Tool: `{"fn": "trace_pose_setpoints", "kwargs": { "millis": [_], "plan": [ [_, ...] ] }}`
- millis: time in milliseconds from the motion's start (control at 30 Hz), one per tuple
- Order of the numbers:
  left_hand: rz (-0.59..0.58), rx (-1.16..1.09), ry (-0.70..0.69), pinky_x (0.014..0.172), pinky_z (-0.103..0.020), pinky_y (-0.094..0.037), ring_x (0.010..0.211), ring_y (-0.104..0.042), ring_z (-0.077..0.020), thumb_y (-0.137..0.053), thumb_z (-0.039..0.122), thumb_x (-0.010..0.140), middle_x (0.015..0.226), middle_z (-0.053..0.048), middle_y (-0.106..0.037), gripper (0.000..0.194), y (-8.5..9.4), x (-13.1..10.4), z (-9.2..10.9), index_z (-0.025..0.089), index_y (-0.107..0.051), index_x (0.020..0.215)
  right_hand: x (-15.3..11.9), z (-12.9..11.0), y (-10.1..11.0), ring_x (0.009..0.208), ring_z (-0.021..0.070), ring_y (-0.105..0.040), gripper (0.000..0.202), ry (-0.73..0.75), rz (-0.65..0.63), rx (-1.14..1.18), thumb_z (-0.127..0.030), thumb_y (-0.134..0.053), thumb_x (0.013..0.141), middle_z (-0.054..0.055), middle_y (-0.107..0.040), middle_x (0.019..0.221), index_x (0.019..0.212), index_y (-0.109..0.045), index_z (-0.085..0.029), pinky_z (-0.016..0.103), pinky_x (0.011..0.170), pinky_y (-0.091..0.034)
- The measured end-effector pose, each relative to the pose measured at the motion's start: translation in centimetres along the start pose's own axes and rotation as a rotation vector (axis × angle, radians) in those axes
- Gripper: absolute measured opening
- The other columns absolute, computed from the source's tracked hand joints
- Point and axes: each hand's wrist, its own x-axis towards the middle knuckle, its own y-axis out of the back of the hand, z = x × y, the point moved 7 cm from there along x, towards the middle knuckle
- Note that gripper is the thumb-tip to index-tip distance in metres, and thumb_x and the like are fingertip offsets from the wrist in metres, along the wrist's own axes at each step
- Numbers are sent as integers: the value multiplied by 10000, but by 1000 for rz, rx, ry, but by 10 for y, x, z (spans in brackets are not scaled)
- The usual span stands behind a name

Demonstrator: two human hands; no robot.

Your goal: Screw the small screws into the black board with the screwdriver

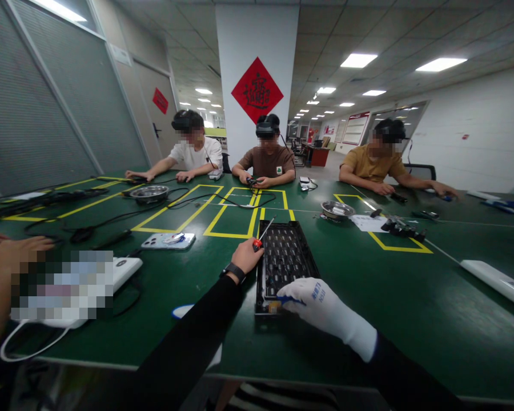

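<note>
My bare left hand [247, 258], with a black band on its wrist, is closed around a screwdriver [257, 245] with a red handle. Its thin shaft points away from me, over the left edge of a black rectangular casing [308, 251]. Rows of small, dark, key-like parts fill a panel [285, 245] inside the casing. My right hand [310, 297], in a white glove with blue print, has its fingers bent onto the casing's near end. What lies under those fingertips is hidden. A small yellowish patch [274, 307] shows at the near-left corner.
A phone [168, 241] and a white power bank-like box [126, 271] lie left, near another person's hand [23, 248]. Metal bowls [149, 194] [337, 210], cables and yellow tape outlines lie farther off on the green table [368, 285]. Several people sit opposite. A long white bar [497, 283] lies right.
</note>
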Motion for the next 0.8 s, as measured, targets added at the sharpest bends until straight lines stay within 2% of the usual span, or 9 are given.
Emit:
{"fn": "trace_pose_setpoints", "kwargs": {
  "millis": [367, 633, 800],
  "plan": [
    [-2, 11, 13, 673, -234, -389, 788, -566, -169, -505, 390, 743, 824, -50, -618, 209, 1, 0, 0, 191, -534, 798, 1, -2, 5, 809, 114, -572, 200, -29, -7, 95, -271, -491, 807, -3, -639, 877, 957, -616, -229, 235, 786, -395],
    [-6, 30, 22, 673, -233, -385, 782, -567, -168, -508, 383, 741, 814, -53, -618, 206, -1, 1, -1, 187, -534, 802, 4, -1, 2, 813, 123, -575, 206, -34, -21, 63, -277, -470, 816, 14, -645, 875, 945, -620, -221, 230, 773, -400],
    [21, 27, -25, 654, -235, -379, 759, -562, -168, -495, 397, 744, 801, -47, -611, 214, -3, 2, -3, 192, -527, 799, 2, -1, 2, 828, 131, -578, 208, -25, -33, 33, -283, -476, 810, 14, -649, 891, 949, -624, -237, 242, 791, -399]
  ]
}}
